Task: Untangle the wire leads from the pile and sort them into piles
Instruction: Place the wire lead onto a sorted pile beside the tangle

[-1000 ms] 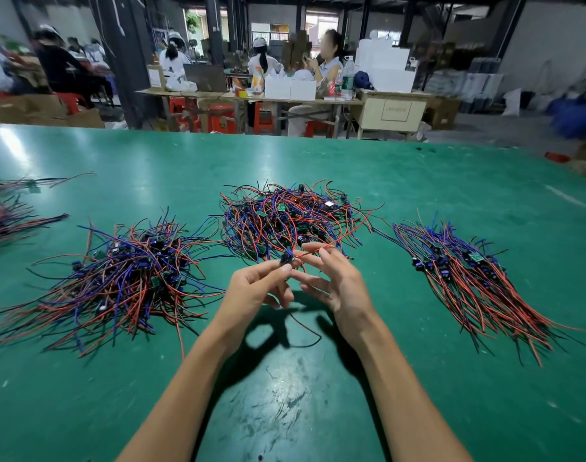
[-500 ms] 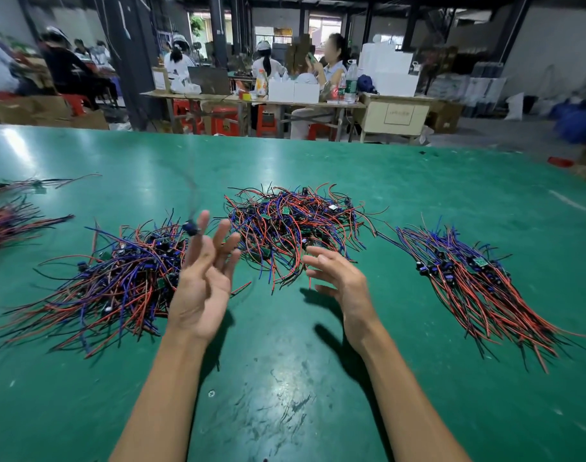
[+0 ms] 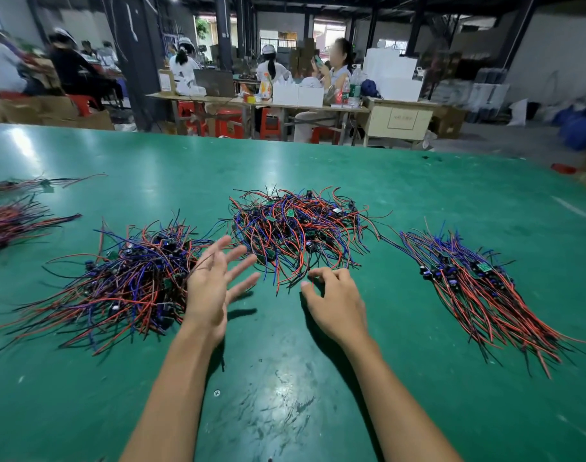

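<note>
Tangled source pile (image 3: 296, 233) sits at 12 o'clock on the green bench (image 3: 318, 378), central so both hands reach it. My left hand (image 3: 211, 288) is spread, fingers straight, holding nothing, at the edge of the sorted pile at 10 o'clock (image 3: 125, 281). My right hand (image 3: 335, 300) has fingers curled, tips at the tangle's near fringe; whether it pinches a lead I cannot tell. Combed pile at 2 o'clock (image 3: 478, 285), leads laid parallel, well apart to avoid re-tangling.
</note>
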The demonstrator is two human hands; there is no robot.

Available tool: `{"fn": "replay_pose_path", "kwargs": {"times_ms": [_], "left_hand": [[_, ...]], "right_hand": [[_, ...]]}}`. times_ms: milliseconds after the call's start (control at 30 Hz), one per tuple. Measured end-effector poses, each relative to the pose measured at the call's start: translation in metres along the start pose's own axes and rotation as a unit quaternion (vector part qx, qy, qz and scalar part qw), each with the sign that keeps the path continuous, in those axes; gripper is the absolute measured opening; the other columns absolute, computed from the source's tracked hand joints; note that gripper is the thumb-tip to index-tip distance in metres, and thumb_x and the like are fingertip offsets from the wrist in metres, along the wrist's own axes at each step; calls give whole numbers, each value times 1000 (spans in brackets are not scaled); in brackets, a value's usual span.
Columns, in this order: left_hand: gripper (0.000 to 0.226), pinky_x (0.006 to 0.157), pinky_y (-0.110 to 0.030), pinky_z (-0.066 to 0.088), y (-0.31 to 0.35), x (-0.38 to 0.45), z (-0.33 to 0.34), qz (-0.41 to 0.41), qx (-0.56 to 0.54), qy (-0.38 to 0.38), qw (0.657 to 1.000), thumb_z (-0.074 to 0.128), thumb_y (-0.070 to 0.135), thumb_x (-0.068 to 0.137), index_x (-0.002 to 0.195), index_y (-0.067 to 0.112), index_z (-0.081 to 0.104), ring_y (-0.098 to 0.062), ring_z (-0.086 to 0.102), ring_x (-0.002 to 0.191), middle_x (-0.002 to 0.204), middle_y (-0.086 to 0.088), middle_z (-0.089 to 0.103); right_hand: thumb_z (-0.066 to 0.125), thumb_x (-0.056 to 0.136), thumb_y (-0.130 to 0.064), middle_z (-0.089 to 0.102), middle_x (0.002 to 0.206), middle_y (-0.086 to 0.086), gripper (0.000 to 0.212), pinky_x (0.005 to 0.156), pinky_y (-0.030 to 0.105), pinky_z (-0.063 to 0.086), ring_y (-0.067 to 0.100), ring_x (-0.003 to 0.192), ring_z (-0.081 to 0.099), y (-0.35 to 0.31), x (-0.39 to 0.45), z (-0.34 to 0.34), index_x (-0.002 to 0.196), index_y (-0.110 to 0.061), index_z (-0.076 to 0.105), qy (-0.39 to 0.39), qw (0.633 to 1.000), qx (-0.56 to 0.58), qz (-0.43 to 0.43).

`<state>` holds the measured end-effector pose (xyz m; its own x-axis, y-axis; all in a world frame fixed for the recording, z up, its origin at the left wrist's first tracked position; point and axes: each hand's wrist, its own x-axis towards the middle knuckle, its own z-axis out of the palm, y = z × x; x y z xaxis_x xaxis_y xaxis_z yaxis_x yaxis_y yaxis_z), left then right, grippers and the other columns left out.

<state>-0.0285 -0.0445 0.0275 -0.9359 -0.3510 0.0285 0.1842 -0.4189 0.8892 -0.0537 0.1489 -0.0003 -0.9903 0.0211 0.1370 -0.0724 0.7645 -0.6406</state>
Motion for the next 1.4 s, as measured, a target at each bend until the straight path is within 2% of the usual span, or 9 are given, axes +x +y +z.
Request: {"fn": "replay_pose_path", "kwargs": {"times_ms": [100, 233, 533, 700, 867, 933, 1133, 1267, 1400], "left_hand": [[53, 65, -34, 62, -3, -2, 4, -95, 27, -78, 992, 25, 47, 108, 134, 13, 55, -31, 74, 98, 114, -11, 75], [71, 57, -28, 59, -4, -8, 13, -97, 39, -153, 983, 16, 63, 101, 125, 18, 65, -24, 74, 82, 113, -9, 75], [37, 39, -21, 44, -15, -14, 22, -37, 135, -75, 987, 46, 32, 106, 99, 10, 73, -15, 56, 49, 80, -8, 73], [30, 39, -25, 49, -21, -14, 30, -49, 156, -77, 983, 47, 25, 107, 106, 8, 71, -19, 63, 49, 92, -13, 76], [30, 59, -34, 59, -21, -14, 30, -90, 124, -76, 985, 57, 32, 101, 97, 9, 76, -24, 69, 67, 95, -14, 78], [23, 63, -36, 62, -21, -14, 27, -101, 88, -82, 988, 64, 21, 98, 110, 3, 72, -25, 69, 76, 102, -14, 77], [42, 62, -18, 56, -13, -17, 23, -92, 24, -181, 979, 69, 6, 86, 128, 9, 63, -10, 65, 64, 111, -16, 75], [57, 59, -21, 55, -13, -22, 25, -88, 58, -242, 965, 79, 11, 76, 129, 13, 59, -15, 65, 61, 101, -14, 75], [62, 58, -24, 55, -14, -25, 27, -97, 111, -250, 957, 85, 12, 70, 127, 14, 60, -22, 68, 62, 103, -19, 75]], "right_hand": [[47, 98, -58, 45, 114, -3, 35, 97, 36, 40, 23, 120, 52, -7, 6, -1, 120, -35, 62, -2, 999, -5, 35], [36, 93, -75, 59, 118, 4, 50, 87, 38, 37, 28, 112, 57, -28, 31, -4, 113, -36, 61, -20, 991, 28, 130], [54, 95, -46, 69, 86, -2, 24, 71, 31, 33, 28, 89, 64, -25, 31, 6, 94, -29, 72, 148, 980, 66, 117], [65, 93, -38, 64, 65, -10, 19, 64, 31, 47, 8, 64, 58, -17, -8, -8, 78, -26, 69, 171, 956, 239, -29], [68, 85, -40, 69, 79, -21, 14, 57, 27, 46, 11, 58, 56, -22, -45, -7, 79, -27, 68, 52, 949, 206, -232], [67, 86, -47, 67, 79, -17, 20, 64, 30, 50, 7, 70, 61, -22, -48, -3, 80, -27, 67, 21, 947, 174, -270], [34, 96, -64, 72, 72, -13, 57, 78, 35, 52, 8, 75, 67, -17, -37, -7, 70, -31, 73, 43, 974, 215, -55], [46, 107, -42, 78, 95, -3, 38, 88, 37, 59, 18, 94, 71, -15, -26, -16, 95, -28, 79, -23, 920, 390, 25], [62, 100, -22, 78, 95, -2, 20, 74, 12, 51, 5, 85, 69, -14, -27, -28, 108, -11, 77, -49, 870, 490, -14]]}}
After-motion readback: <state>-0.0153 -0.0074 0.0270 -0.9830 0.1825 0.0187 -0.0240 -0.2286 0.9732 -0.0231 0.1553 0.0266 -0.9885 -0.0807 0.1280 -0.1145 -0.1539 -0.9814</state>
